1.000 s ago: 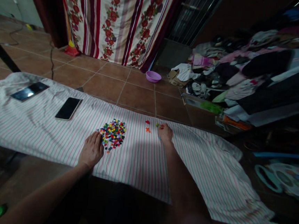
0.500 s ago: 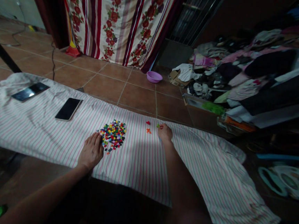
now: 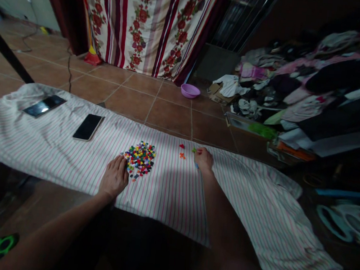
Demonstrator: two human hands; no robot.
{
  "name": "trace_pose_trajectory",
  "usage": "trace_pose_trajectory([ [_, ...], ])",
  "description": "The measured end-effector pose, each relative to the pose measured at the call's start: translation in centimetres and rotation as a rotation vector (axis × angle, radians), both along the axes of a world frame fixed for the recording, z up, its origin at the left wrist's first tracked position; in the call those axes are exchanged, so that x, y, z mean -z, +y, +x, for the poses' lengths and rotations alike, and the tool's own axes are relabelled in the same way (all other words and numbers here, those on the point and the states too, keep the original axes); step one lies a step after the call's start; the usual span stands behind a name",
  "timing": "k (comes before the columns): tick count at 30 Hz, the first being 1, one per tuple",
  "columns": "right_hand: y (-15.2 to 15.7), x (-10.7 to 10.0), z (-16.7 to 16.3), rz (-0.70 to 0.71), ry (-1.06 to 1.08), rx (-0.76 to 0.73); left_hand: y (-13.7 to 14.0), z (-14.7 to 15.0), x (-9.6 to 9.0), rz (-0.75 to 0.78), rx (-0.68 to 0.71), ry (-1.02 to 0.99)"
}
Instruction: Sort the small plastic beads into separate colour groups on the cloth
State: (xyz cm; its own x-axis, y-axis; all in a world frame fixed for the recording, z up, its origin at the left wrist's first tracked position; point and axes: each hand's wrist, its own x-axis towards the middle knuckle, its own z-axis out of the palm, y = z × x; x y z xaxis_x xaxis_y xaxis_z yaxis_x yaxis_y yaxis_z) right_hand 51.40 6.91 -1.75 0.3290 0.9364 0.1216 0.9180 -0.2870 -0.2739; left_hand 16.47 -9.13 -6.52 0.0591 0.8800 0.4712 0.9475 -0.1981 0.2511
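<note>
The right hand (image 3: 203,159) is curling over the far side of the striped cloth (image 3: 168,201), its fingers bending beside the small green pieces (image 3: 194,150); whether it is gripping one I cannot tell, since the hand is hiding its own fingertips. Red pieces (image 3: 182,145) and orange pieces (image 3: 182,156) are lying just left of these, and a bit of blue (image 3: 196,166) is showing near the wrist. Farther left, the mixed pile (image 3: 140,159) is sitting on the cloth, with the left hand (image 3: 115,179) lying flat at its left edge, fingers extended and seemingly holding nothing. The step in hand appears to be arranging the green pieces, so the next move is calling for a light touch, leaving neighbouring colours undisturbed
</note>
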Motion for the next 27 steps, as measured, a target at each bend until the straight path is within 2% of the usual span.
trace_pose_trajectory([
  [13,-2.1,-0.4,-2.1,0.063,0.058,-0.029,0.0,-0.1,-0.3,-0.016,0.003,0.008],
  [19,-3.9,0.2,-3.1,0.134,0.077,-0.058,0.1,-0.1,-0.3,-0.051,-0.022,0.0],
  [23,-5.5,1.2,-4.7,0.289,0.184,-0.156,0.1,-0.1,-0.4,-0.072,-0.025,0.002],
  [27,-8.1,2.2,-8.3,0.389,0.351,-0.385,0.0,0.0,-0.7,-0.088,-0.027,0.011],
])
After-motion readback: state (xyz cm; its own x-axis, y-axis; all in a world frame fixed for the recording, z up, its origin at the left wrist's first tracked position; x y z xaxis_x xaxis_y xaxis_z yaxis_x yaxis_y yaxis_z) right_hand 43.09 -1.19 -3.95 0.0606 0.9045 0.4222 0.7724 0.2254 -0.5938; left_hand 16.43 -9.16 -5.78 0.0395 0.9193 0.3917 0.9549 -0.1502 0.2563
